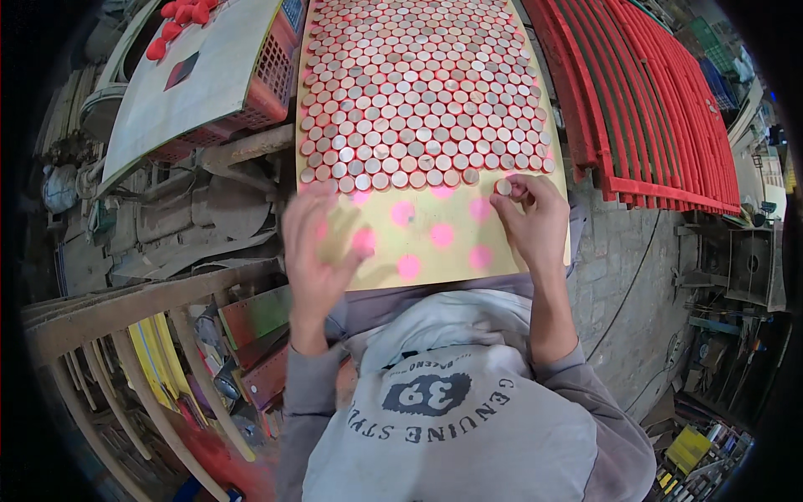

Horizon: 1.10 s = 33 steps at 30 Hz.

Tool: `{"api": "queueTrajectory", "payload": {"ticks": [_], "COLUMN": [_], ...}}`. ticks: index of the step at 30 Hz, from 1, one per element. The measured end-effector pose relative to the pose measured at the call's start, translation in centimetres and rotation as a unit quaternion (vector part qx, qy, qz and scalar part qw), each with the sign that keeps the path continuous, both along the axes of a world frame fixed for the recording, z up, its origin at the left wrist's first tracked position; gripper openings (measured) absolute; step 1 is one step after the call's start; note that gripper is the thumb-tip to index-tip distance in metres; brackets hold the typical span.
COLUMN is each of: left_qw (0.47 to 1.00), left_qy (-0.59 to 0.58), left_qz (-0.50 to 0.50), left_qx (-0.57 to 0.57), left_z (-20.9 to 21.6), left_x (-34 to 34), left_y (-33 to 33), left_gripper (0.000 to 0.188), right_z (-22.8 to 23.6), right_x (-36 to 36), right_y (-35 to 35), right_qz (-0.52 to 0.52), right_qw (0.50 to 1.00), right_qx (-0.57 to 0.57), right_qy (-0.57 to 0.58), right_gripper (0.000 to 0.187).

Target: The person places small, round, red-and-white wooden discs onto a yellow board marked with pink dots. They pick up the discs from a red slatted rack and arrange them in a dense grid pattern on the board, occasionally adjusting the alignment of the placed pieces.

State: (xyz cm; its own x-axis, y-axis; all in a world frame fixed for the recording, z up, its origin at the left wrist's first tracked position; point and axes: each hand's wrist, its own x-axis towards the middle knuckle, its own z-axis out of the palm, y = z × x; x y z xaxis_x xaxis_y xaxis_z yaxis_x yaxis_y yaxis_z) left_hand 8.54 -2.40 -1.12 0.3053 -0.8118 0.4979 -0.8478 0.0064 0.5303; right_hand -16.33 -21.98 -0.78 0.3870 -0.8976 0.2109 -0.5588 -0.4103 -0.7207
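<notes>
Rows of small round discs (418, 121) with pale tops and red sides cover most of a yellowish board (381, 259) in front of me. My right hand (535, 219) pinches one disc (502, 187) between thumb and fingers, at the right end of the nearest row. My left hand (311, 251), slightly blurred, is at the board's left edge by that row's left end. Its thumb stands apart from the fingers, and nothing shows between them. Pink sprayed spots (441, 235) mark the near part of the board.
Red-painted slats (669, 100) are stacked at the right. On the left, a pale panel (201, 75) with red pieces (171, 32) on it rests over a red plastic crate (272, 79). A wooden railing-like frame (150, 301) stands at the lower left.
</notes>
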Motion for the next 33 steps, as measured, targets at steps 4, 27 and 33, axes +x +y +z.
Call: {"api": "queueTrajectory", "payload": {"ticks": [4,27,33], "left_qw": [0.993,0.975,0.991], "left_qy": [-0.086,-0.132,-0.067], "left_qz": [0.050,0.058,-0.060], "left_qx": [0.063,0.171,0.103], "left_z": [-0.1,-2.3,-2.5], "left_x": [2.8,4.9,8.2], "left_y": [-2.6,-6.7,-6.0], "left_gripper": [0.110,0.128,0.130], "right_z": [-0.7,-0.8,0.3], "right_x": [1.1,1.4,1.5], "right_y": [0.0,-0.1,-0.8], "right_qz": [-0.039,0.001,0.121], "right_qw": [0.998,0.996,0.975], "right_qx": [0.053,-0.043,-0.158], "right_qy": [-0.021,-0.080,-0.095], "right_gripper": [0.028,0.030,0.030]}}
